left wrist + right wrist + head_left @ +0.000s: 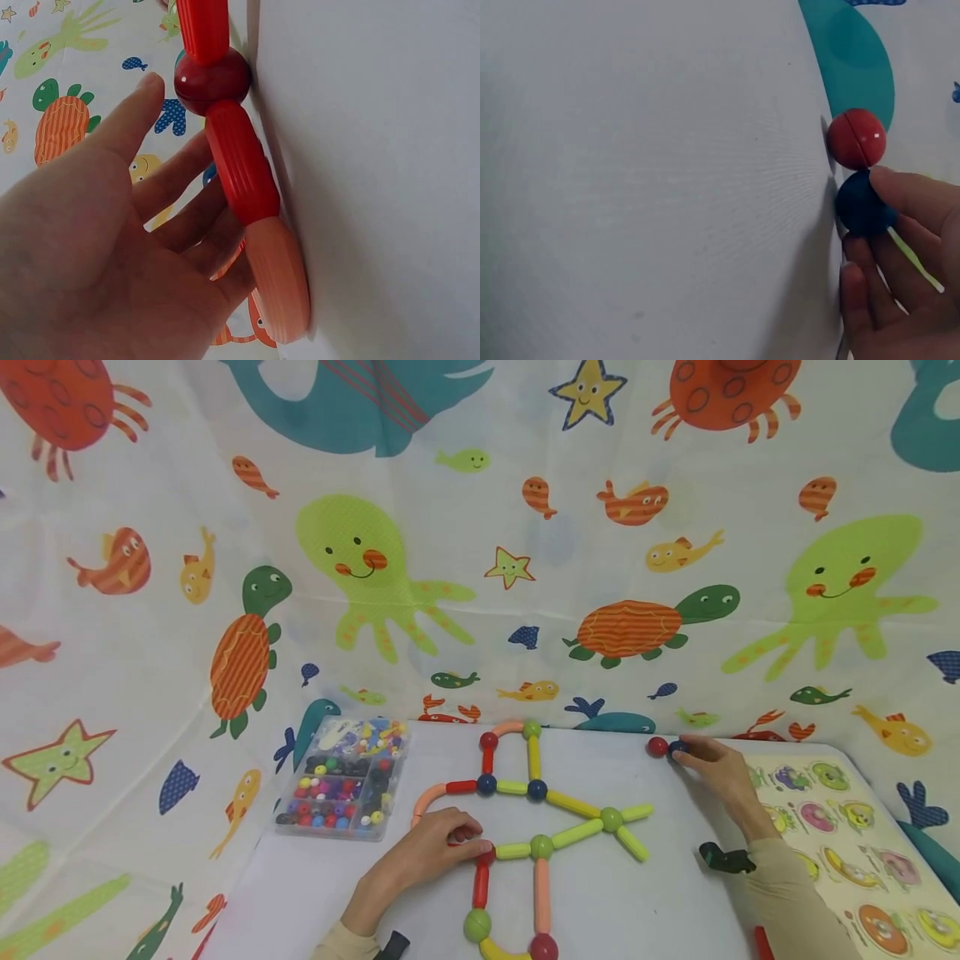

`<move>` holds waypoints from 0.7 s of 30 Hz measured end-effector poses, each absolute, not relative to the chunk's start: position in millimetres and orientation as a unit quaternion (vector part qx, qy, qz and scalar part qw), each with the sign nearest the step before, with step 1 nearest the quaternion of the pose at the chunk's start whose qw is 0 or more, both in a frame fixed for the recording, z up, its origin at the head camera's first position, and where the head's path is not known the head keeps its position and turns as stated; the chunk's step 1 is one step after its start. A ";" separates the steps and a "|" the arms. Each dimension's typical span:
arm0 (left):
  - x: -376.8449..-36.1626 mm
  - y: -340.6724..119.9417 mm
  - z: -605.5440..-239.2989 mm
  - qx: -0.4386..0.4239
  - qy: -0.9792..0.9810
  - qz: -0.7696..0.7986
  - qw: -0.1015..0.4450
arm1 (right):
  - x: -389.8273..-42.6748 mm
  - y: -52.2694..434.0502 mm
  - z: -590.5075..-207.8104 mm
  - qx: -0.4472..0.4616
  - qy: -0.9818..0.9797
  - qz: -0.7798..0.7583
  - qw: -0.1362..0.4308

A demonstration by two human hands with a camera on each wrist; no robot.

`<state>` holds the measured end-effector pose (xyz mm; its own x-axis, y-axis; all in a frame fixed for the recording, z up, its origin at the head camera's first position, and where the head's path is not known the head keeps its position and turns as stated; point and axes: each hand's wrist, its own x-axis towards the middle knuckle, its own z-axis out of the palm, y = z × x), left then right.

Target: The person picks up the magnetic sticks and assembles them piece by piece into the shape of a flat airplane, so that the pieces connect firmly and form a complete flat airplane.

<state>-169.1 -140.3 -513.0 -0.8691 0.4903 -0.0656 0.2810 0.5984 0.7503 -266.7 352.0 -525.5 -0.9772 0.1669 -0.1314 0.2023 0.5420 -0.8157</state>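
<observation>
White table (pixel 645 893) is backed by a sea-creature curtain. Beside a bead box (pixel 341 781), the stick figure's red rod (pixel 241 171) is steadied under the left hand's (pixel 431 852) loosely spread fingers. Rightward, a blue ball (pixel 862 206) is pinched by the right hand (pixel 716 768), a red ball (pixel 856 139) just beyond its fingertips.

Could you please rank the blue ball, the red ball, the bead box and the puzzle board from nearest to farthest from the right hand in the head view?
1. Blue ball, under the right hand's fingertips.
2. Red ball, just left of it.
3. Puzzle board, to the right.
4. Bead box, far left.
</observation>
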 end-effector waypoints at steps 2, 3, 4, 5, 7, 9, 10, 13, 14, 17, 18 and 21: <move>-168.9 -140.3 -513.2 0.218 0.884 0.391 0.133 | -266.7 350.9 -527.3 0.098 0.885 -0.455 0.010; -168.7 -140.3 -513.4 0.219 0.884 0.391 0.132 | -266.6 350.9 -528.0 0.096 0.889 -0.448 0.005; -168.7 -140.3 -513.4 0.220 0.884 0.392 0.132 | -265.9 350.5 -528.1 0.095 0.891 -0.443 0.000; -168.6 -140.4 -513.4 0.219 0.883 0.392 0.132 | -265.1 350.4 -528.1 0.097 0.893 -0.439 -0.006; -168.8 -140.1 -513.0 0.220 0.883 0.393 0.133 | -261.7 351.0 -527.1 0.100 0.895 -0.435 -0.011; -169.3 -139.4 -512.6 0.221 0.884 0.391 0.133 | -255.6 352.3 -524.2 0.102 0.892 -0.440 -0.010; -169.5 -139.2 -512.4 0.221 0.884 0.390 0.132 | -251.7 352.2 -522.2 0.101 0.891 -0.443 -0.009; -170.2 -138.7 -511.6 0.219 0.886 0.387 0.130 | -239.4 351.9 -517.2 0.089 0.892 -0.443 -0.002; -170.4 -138.6 -511.5 0.217 0.887 0.386 0.131 | -235.2 351.1 -515.8 0.083 0.893 -0.442 0.000; -170.5 -138.0 -511.1 0.214 0.887 0.386 0.132 | -222.3 346.9 -513.0 0.066 0.894 -0.443 0.010; -170.6 -137.9 -511.3 0.214 0.887 0.386 0.132 | -218.1 345.0 -512.7 0.060 0.893 -0.447 0.014; -170.6 -137.3 -511.3 0.213 0.887 0.387 0.134 | -205.6 339.3 -513.3 0.044 0.884 -0.464 0.031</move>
<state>-170.6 -137.3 -511.3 -0.8733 0.4818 -0.0726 0.2742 0.6091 0.7442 -205.6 339.3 -513.3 -0.9941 0.0489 -0.0966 0.1073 0.5649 -0.8181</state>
